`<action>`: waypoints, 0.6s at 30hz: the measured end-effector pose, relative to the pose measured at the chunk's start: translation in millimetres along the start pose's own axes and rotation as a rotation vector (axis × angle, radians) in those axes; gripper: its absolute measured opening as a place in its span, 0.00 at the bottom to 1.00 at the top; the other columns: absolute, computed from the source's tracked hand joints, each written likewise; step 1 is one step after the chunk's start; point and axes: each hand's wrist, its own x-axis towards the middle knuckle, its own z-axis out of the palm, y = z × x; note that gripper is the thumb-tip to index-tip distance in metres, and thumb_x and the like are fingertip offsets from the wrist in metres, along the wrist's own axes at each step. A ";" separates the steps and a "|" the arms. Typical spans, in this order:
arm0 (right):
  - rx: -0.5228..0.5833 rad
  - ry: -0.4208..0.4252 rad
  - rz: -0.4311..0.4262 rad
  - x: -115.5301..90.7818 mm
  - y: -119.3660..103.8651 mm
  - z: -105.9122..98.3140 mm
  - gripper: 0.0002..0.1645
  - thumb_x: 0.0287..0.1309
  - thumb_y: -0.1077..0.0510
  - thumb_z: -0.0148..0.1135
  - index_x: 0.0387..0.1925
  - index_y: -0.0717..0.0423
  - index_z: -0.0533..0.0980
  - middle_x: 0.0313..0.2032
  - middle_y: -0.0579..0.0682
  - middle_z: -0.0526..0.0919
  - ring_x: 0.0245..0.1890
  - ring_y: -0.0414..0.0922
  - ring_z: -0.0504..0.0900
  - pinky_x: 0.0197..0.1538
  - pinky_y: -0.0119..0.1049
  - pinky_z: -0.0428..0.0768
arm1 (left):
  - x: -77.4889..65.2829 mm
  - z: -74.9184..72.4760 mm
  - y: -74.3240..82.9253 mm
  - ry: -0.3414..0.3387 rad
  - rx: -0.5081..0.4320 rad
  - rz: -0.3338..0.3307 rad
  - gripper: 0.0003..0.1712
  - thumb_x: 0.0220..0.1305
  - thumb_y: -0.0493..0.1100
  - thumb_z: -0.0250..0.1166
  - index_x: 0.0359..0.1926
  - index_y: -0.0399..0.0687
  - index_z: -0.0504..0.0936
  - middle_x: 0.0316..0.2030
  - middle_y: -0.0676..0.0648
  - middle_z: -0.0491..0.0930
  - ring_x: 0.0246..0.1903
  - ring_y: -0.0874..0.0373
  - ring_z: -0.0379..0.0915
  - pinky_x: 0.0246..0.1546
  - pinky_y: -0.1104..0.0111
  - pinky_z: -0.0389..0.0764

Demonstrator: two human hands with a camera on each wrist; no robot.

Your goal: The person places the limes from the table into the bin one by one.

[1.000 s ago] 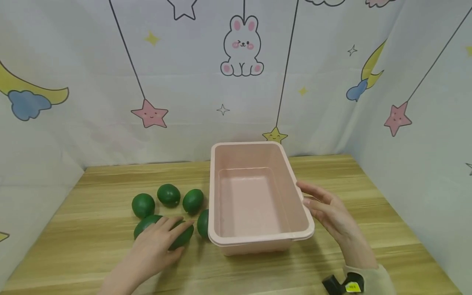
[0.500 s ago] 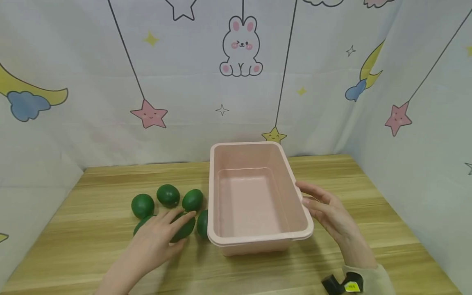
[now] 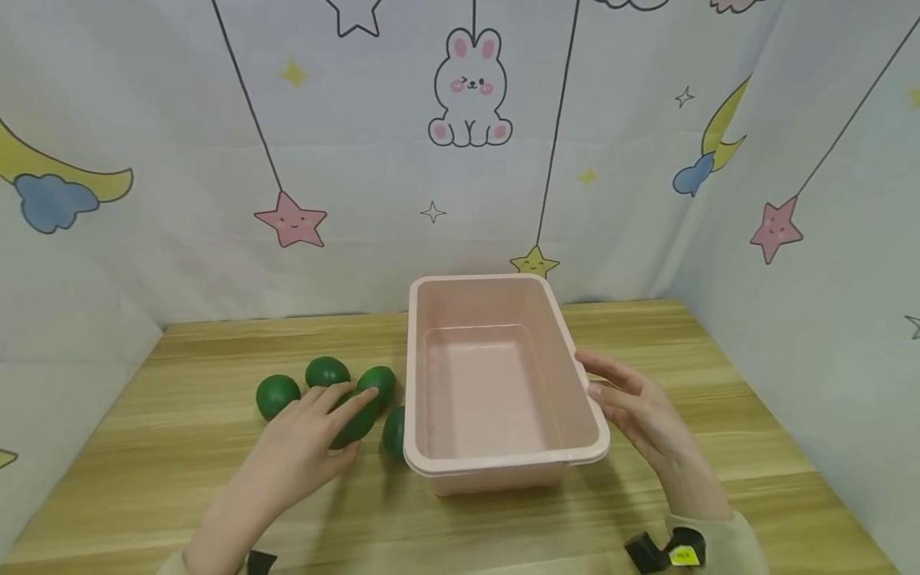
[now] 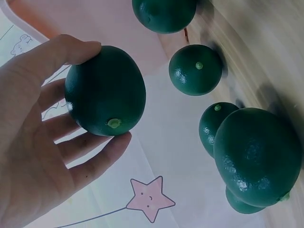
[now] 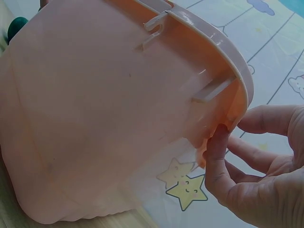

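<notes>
My left hand [image 3: 302, 443] grips a dark green lime [image 3: 357, 422], thumb on one side and fingers round the other. In the left wrist view, the held lime [image 4: 107, 92] is off the tabletop, its pale stem nub showing. Several other limes surround it, among them a lime [image 3: 278, 397] at the far left and a lime [image 3: 394, 434] against the bin's left side. My right hand [image 3: 650, 419] pinches the right rim of a pink plastic bin [image 3: 506, 465], thumb and fingertips on the edge in the right wrist view. Nothing lies inside the bin.
The bin stands on a wood-grain table [image 3: 755, 479], its far end near the back edge. A white curtain [image 3: 359, 160] printed with stars and a bunny hangs behind and along the sides. More limes, a lime [image 3: 327, 372] and a lime [image 3: 378, 383], sit behind the left hand.
My left hand has lifted the lime and moved slightly up and away from its earlier spot. The right hand and the bin have stayed in place.
</notes>
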 end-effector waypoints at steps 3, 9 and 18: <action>0.002 0.002 -0.001 -0.1 0.1 0.4 0.26 0.66 0.66 0.51 0.65 0.58 0.67 0.57 0.42 0.75 0.51 0.38 0.80 0.53 0.31 0.81 | 1.3 -1.6 -0.8 -0.001 -0.001 -0.001 0.39 0.43 0.44 0.76 0.60 0.52 0.76 0.52 0.40 0.79 0.48 0.44 0.78 0.47 0.52 0.81; 0.013 0.008 -0.001 -1.2 -0.3 0.3 0.25 0.66 0.67 0.51 0.64 0.57 0.68 0.57 0.41 0.76 0.52 0.38 0.80 0.53 0.30 0.81 | 6.2 -2.2 -2.0 0.010 -0.009 0.001 0.38 0.43 0.43 0.76 0.60 0.52 0.76 0.52 0.40 0.79 0.46 0.44 0.79 0.43 0.52 0.82; 0.002 0.011 0.002 -0.9 -1.5 0.8 0.26 0.66 0.66 0.51 0.65 0.58 0.67 0.58 0.41 0.75 0.52 0.37 0.79 0.54 0.30 0.80 | 12.9 -6.1 -6.4 0.059 -0.002 0.034 0.37 0.43 0.42 0.75 0.59 0.50 0.77 0.50 0.39 0.80 0.47 0.43 0.79 0.43 0.52 0.82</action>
